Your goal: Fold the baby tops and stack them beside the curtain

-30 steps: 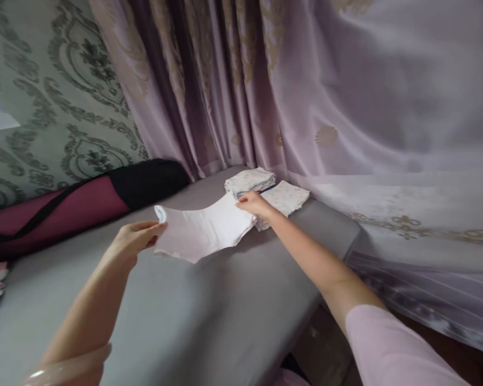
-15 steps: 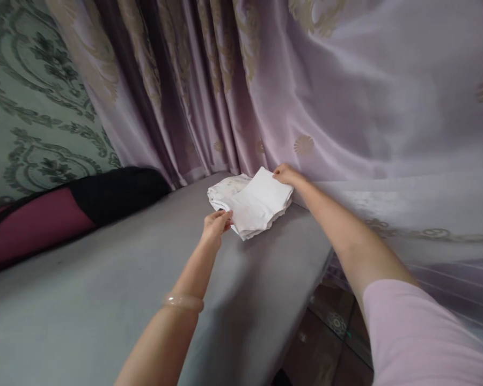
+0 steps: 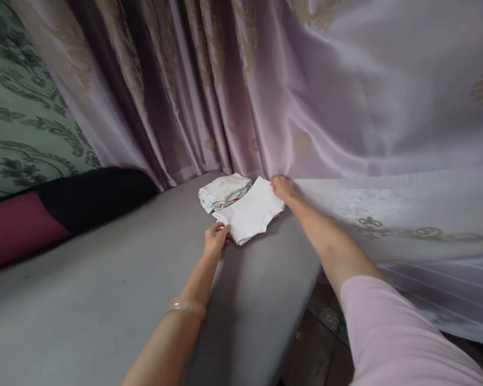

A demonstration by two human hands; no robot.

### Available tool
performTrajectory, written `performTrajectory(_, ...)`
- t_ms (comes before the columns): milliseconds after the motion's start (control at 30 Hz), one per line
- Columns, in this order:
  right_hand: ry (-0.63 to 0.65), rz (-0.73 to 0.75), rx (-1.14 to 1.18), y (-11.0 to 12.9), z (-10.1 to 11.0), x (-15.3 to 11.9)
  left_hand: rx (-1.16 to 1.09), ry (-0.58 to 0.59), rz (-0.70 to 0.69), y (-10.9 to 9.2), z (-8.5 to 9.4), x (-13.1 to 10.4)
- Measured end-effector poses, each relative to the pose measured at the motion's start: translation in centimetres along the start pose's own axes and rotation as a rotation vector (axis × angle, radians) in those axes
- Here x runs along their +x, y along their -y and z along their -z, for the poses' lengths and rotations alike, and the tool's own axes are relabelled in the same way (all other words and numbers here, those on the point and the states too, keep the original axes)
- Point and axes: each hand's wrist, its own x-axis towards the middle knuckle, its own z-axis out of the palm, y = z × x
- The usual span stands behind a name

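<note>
A white folded cloth [image 3: 251, 210] lies on the grey padded surface [image 3: 145, 279] near its far corner. My left hand [image 3: 217, 238] pinches the cloth's near left edge between thumb and fingers. At the far right corner of the cloth, my right hand [image 3: 282, 187] has its fingers closed on the edge. Just behind and to the left sits a stack of folded patterned cloths [image 3: 224, 190], pale on top with some coloured layers at its side.
Purple curtains [image 3: 233, 96] hang close behind the cloths and along the right. A black and maroon padded item [image 3: 92, 201] lies at the left against the green patterned wall [image 3: 20, 118]. Dark tiled floor [image 3: 314, 343] shows past the surface's right edge.
The white cloth has shifted slightly down, away from the patterned stack, uncovering more of that stack's side. Both hands have moved with it, still at its edges. The view has turned a little.
</note>
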Motion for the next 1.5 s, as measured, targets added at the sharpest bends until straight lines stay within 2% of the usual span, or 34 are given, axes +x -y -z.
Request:
performTrajectory(167, -0.056, 0.001, -0.059, 0.3, -2.1, -1.4, -0.034, 0.049, -0.101, 1.1, 0.4, 0.0)
performTrajectory(267, -0.076, -0.016, -0.078, 0.7, -2.5, -2.0, -0.035, 0.092, -0.130, 1.3, 0.6, 0.0)
performTrajectory(400, -0.103, 0.025, -0.079, 2.6, -2.8, -2.2, -0.029, 0.076, -0.138, 1.6, 0.6, 0.3)
performTrajectory(533, 0.017, 0.121, -0.014, 4.8, -3.7, -2.1, -0.044, 0.096, -0.156, 2.1, 0.6, 0.7)
performTrajectory(733, 0.243, -0.068, 0.055, 5.3, -4.5, -1.1, -0.081, 0.080, -0.126, 2.2, 1.1, 0.4)
performTrajectory(833, 0.277, -0.087, 0.054, 5.3, -4.2, -0.5, -0.078, 0.079, -0.129, 2.0, 1.1, 0.2)
performTrajectory(933, 0.272, -0.081, 0.032, 6.2, -3.6, -0.8, -0.078, 0.086, -0.133, 2.0, 1.1, 0.2)
performTrajectory(1033, 0.215, 0.031, 0.022, 8.6, -3.1, -2.5, -0.099, 0.095, -0.123, 2.1, 0.9, 0.5)
performTrajectory(1133, 0.195, 0.313, 0.069, 11.5, -3.1, -5.2, -0.128, 0.105, -0.104, 2.2, 0.9, 0.8)
performTrajectory(1200, 0.236, 0.432, 0.080, 13.1, -3.3, -6.7, -0.150, 0.098, -0.095, 2.2, 1.0, 0.9)
performTrajectory(1367, 0.259, 0.453, 0.043, 14.9, -4.2, -7.9, -0.200, 0.071, -0.103, 1.7, 1.3, 0.2)
performTrajectory(1500, 0.171, 0.462, 0.033, 14.6, -5.5, -7.5, -0.204, 0.094, -0.102, 1.3, 1.3, -1.0)
